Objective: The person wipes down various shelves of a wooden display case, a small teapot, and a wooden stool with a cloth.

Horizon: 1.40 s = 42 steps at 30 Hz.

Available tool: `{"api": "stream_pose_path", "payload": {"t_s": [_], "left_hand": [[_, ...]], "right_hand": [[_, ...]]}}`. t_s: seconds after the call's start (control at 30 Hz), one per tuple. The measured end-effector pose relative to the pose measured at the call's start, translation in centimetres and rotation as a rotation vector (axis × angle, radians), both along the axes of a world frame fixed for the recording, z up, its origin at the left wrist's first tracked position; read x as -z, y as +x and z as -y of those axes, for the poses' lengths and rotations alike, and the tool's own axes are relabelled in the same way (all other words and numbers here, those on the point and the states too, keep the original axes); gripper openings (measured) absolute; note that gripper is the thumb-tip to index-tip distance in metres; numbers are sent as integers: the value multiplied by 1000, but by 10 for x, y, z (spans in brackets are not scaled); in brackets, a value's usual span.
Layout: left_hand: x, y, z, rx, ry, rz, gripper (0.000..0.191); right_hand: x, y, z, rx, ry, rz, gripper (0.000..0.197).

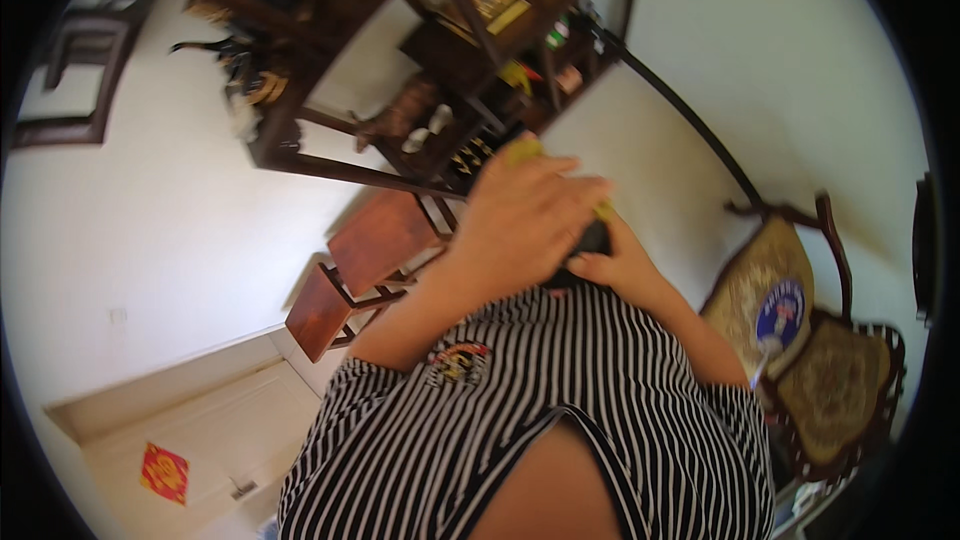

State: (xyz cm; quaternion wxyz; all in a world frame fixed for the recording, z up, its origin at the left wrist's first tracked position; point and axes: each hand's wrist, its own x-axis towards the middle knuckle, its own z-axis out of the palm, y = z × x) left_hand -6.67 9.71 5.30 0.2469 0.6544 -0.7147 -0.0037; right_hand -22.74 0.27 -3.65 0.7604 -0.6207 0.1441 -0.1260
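Over the chest of the striped shirt (555, 360), both hands are together around a dark object (592, 238) whose kind I cannot tell. My left hand (510, 221) lies across its top, fingers pointing right and blurred. A yellow-green item (602, 208), perhaps a cloth, shows under the fingertips and again past the knuckles. My right hand (619, 259) grips the dark object from the right side, its thumb across the near face. Most of the object is hidden by the left hand.
A dark wooden display shelf (330, 165) with ornaments stands beyond the hands. Left of them are wooden stools (382, 240). On the right, a carved upholstered chair (832, 390) stands near a blue hand fan (780, 315). A door (202, 427) is at lower left.
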Motion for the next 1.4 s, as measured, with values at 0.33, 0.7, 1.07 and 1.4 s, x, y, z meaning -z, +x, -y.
{"api": "stream_pose_path", "payload": {"t_s": [0.33,0.7,1.07,1.4], "left_hand": [[40,15,-46,-387,-129,-1563,49],[-23,151,-152,-339,-1252,-1809,48],[-236,329,-155,-513,-1157,-787,45],[-259,466,-120,-714,-243,-275,54]], "right_hand": [[-30,16,0,-22,582,111,92],[-23,79,-6,-117,606,66,86],[-39,135,-48,-204,519,23,81],[-28,158,-70,-18,474,98,77]]}}
